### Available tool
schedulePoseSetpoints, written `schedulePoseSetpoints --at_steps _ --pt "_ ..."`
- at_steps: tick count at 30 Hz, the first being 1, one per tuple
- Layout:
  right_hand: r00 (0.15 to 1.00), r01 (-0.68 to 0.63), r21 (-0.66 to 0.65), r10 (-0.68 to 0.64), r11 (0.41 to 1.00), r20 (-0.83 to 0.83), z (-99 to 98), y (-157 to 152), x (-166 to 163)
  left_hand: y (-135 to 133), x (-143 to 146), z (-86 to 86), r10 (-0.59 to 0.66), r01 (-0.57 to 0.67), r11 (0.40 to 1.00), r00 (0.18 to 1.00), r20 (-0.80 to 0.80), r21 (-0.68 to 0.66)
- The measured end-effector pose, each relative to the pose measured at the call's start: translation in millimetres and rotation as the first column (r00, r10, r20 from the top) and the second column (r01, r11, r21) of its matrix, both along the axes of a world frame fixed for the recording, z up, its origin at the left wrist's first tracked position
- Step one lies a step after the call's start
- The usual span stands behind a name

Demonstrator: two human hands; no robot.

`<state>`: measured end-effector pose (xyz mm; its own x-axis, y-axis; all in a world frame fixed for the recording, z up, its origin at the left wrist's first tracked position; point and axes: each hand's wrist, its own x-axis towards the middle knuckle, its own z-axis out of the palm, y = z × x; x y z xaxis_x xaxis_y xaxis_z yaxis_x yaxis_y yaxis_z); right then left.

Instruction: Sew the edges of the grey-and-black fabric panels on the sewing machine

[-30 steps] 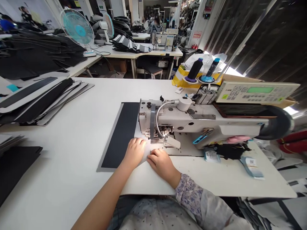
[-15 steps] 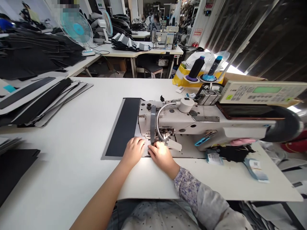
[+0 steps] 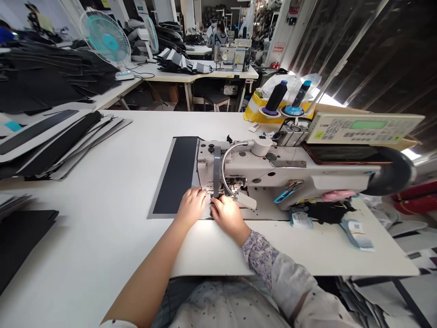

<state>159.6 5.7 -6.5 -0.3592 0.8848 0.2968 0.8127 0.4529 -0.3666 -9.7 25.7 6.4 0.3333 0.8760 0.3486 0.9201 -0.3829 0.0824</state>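
A dark panel with a light grey border [image 3: 175,177] lies flat on the table, its right side running under the head of a sewing machine [image 3: 254,161]. My left hand [image 3: 191,207] rests on the panel's near right part, fingers stretched out and lying on it just left of the needle area. Close beside it, my right hand [image 3: 229,215] is at the near edge below the presser foot, with thumb and fingers closed on the material there. The needle itself is hidden. A small lamp on a bendable metal neck [image 3: 246,200] lights the right hand.
Stacked cut strips [image 3: 64,141] and dark pieces [image 3: 23,241] lie at the left. Thread cones [image 3: 276,98] and a control panel [image 3: 365,127] stand behind the machine. Black scraps [image 3: 326,210] and labels lie right. A fan [image 3: 107,41] and another machine stand farther back.
The whole view has shifted slightly. Both hands stay close together at the needle area, and the panel appears to have moved a little away from me with them.
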Motion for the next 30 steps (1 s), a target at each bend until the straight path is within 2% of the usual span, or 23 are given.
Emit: schedulePoseSetpoints --at_steps 3,4,6,7,8,9,10,11,12,13,16,18,21,27,28,30 --pt "0.976 -0.007 -0.043 -0.002 0.999 -0.217 -1.3 -1.4 0.2 -2.8 -0.2 3.4 0.003 -0.004 1.000 1.000 -0.029 -0.024" --pt "0.941 0.001 -0.093 -0.033 0.996 -0.336 -0.7 -2.4 0.4 -4.8 -1.1 4.7 0.004 -0.005 0.999 0.999 -0.040 -0.036" --pt "0.801 -0.028 -0.310 -0.165 0.950 -0.575 3.3 -5.1 1.8 -10.5 -4.0 7.6 -0.008 0.004 0.998 0.998 -0.058 -0.066" --pt "0.715 -0.092 -0.459 -0.262 0.884 -0.648 6.6 -6.5 3.1 -14.3 -5.5 9.1 -0.015 0.010 0.997 0.998 -0.066 -0.082" --pt "0.648 -0.186 -0.598 -0.360 0.779 -0.671 10.5 -8.0 4.8 -18.4 -6.6 10.7 -0.025 0.017 0.995 0.997 -0.076 -0.099" --pt "0.619 -0.290 -0.702 -0.432 0.650 -0.656 14.8 -9.3 6.8 -22.7 -7.1 12.3 -0.036 0.026 0.993 0.995 -0.090 -0.119" --pt "0.632 -0.375 -0.767 -0.462 0.520 -0.622 19.0 -10.4 8.7 -26.8 -6.7 13.8 -0.056 0.040 0.989 0.993 -0.109 -0.142" --pt "0.675 -0.418 -0.807 -0.452 0.417 -0.583 22.8 -11.4 10.3 -30.3 -5.3 15.2 -0.085 0.063 0.984 0.988 -0.130 -0.166" --pt "0.725 -0.422 -0.832 -0.416 0.361 -0.548 26.0 -12.3 11.5 -33.2 -3.0 16.1 -0.124 0.094 0.977 0.981 -0.152 -0.191" --pt "0.771 -0.400 -0.846 -0.369 0.353 -0.519 28.3 -13.2 12.1 -35.3 -0.2 16.6 -0.164 0.125 0.969 0.971 -0.173 -0.213" --pt "0.852 -0.296 -0.843 -0.275 0.449 -0.446 31.4 -16.2 10.9 -37.0 7.8 13.8 -0.220 0.182 0.964 0.956 -0.196 -0.195" --pt "0.868 -0.257 -0.834 -0.262 0.489 -0.421 31.7 -18.3 9.3 -35.9 9.3 9.1 -0.216 0.199 0.973 0.964 -0.158 -0.114" --pt "0.883 -0.231 -0.826 -0.245 0.514 -0.400 32.6 -20.5 7.9 -33.1 5.8 1.1 -0.226 0.224 0.974 0.970 -0.087 -0.037" --pt "0.914 -0.197 -0.803 -0.190 0.562 -0.358 33.9 -21.4 8.7 -21.7 1.8 -6.6 -0.252 0.251 0.966 0.967 -0.018 -0.064" --pt "0.926 -0.173 -0.780 -0.170 0.601 -0.337 33.6 -21.8 9.2 -20.1 2.3 -6.0 -0.242 0.242 0.968 0.970 0.002 -0.066" --pt "0.959 -0.100 -0.679 -0.112 0.727 -0.261 32.2 -23.0 10.4 -20.9 3.4 -2.5 -0.206 0.209 0.974 0.978 0.043 -0.083"
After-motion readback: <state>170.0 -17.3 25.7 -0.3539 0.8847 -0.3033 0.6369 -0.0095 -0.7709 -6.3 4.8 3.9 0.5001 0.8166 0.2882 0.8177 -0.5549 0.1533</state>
